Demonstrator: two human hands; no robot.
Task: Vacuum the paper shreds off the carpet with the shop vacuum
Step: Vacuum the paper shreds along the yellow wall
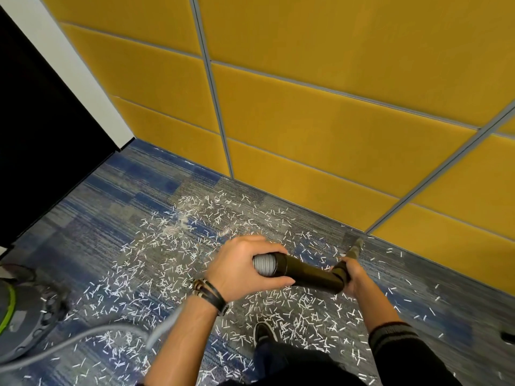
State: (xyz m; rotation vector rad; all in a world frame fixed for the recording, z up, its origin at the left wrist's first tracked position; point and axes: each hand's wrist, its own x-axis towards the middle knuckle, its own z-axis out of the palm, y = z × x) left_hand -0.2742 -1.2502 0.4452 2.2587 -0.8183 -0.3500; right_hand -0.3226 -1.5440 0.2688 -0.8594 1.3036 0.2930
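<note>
White paper shreds lie scattered thickly over the blue-grey carpet. I hold the black vacuum wand crosswise in front of me. My left hand is closed around its rear end, where the grey ribbed hose joins. My right hand grips the front end at the bend. The narrow nozzle angles away from it, its tip near the base of the yellow wall. The hose trails left towards the shop vacuum.
Yellow padded wall panels run close ahead and to the right. A black panel stands at the left. The vacuum body with a green stripe sits at the lower left. My shoe stands among the shreds below the wand.
</note>
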